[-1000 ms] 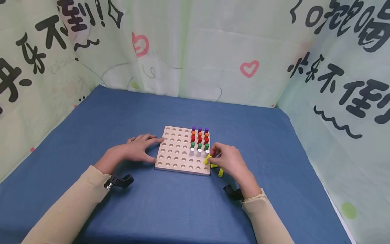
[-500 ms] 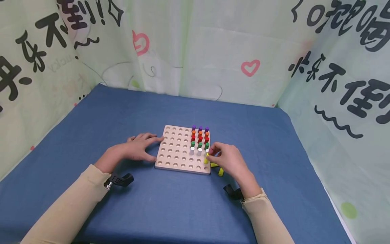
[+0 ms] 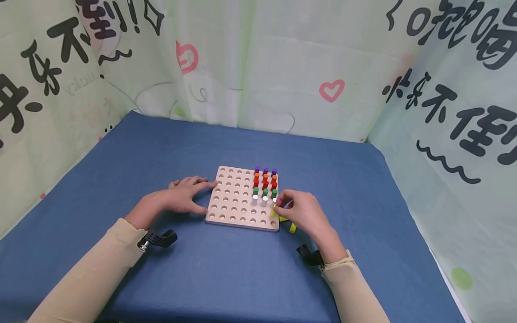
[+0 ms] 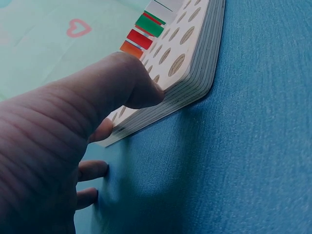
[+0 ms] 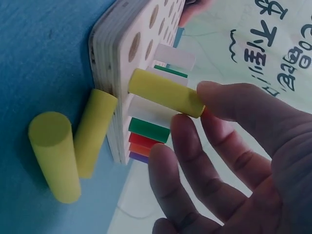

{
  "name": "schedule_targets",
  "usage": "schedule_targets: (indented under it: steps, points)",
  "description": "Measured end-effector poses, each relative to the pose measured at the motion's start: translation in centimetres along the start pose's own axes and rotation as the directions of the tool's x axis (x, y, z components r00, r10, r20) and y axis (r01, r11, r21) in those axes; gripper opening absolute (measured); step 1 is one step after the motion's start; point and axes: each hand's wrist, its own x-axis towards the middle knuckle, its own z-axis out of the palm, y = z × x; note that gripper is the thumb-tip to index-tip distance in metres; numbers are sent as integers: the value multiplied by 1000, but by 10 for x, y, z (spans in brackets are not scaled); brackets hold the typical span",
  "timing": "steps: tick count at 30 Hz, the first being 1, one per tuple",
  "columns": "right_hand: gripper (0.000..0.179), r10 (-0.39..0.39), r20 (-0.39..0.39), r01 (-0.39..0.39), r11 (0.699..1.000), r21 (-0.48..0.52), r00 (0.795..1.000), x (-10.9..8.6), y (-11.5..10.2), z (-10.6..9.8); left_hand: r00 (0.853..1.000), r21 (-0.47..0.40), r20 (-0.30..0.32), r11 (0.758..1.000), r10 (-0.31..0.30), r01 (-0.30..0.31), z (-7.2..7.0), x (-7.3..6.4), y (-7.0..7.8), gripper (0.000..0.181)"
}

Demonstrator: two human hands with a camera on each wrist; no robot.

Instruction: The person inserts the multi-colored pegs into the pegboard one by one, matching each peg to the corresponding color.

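A pale wooden pegboard point(image 3: 232, 204) with rows of round holes lies on the blue cloth. Its right part carries upright pegs in rows of purple, orange, red, green and white. My right hand point(image 3: 300, 211) pinches the top of a yellow peg point(image 5: 165, 92) between thumb and fingertips. That peg stands upright at the board's right edge, in front of the white row, its lower end at the board's surface. My left hand point(image 3: 181, 195) has its fingers spread, with thumb point(image 4: 146, 90) and index fingertip touching the board's left edge.
Two loose yellow pegs lie on the cloth beside the board's right edge: one peg point(image 5: 95, 134) against the board's side, the other peg point(image 5: 53, 156) close by. A printed curtain point(image 3: 282, 67) encloses the table point(image 3: 226, 278) at the back and sides.
The yellow peg in my right hand has gone from tilted to upright and sits slightly lower at its hole. My left hand stays in place on the board's edge.
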Motion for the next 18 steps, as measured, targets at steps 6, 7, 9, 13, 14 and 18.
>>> schedule_targets:
  steps: [6, 7, 9, 13, 14, 18]
  points:
    - [12, -17, 2, 17, 1000, -21, 1000, 1, 2, 2, 1000, -5, -4, 1000, 4, -4, 0, 0, -1, 87]
    - [12, -17, 8, 17, 1000, -24, 1000, 1, 2, 3, 1000, -6, -3, 1000, 3, -3, 0, -1, -1, 87]
    - [12, -12, 11, 12, 999, -31, 1000, 1, 3, 2, 1000, -6, -3, 1000, 3, -3, 0, 0, -1, 87]
    - [11, 14, -4, -14, 999, -46, 1000, 2, 7, -2, 1000, -2, -8, 1000, 2, -2, 1, 1, -2, 87]
    - [10, 25, 4, -25, 998, -55, 1000, 2, 8, -4, 1000, -1, -9, 1000, 1, -1, 1, 1, -2, 87]
    - [19, 102, 115, -86, 987, -136, 988, 2, 15, -7, 1000, -5, -9, 1000, -2, 2, 1, 0, -1, 87]
